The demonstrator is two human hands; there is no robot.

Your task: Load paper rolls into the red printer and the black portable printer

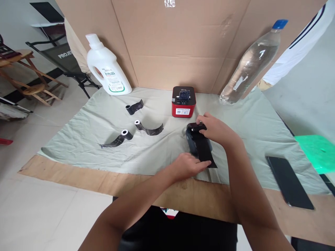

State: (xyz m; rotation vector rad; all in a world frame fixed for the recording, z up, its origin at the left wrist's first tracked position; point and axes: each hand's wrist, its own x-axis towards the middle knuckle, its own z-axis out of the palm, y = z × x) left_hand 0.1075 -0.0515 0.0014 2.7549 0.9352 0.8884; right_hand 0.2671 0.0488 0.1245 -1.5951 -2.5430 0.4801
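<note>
My right hand (216, 129) is closed on a small black roll (195, 127) at the far end of a dark handheld device (194, 144) lying on the pale cloth. A black strip (204, 153) runs from the roll toward me. My left hand (188, 166) pinches the near end of that strip. A red and black box printer (183, 101) stands just behind the device.
Three partly unrolled black rolls (134, 107) (149, 128) (117, 139) lie on the cloth (83, 132) to the left. A white detergent bottle (107, 68) and a clear water bottle (248, 66) stand against a cardboard backdrop. A black phone (289, 181) lies at right beside a green object (318, 151).
</note>
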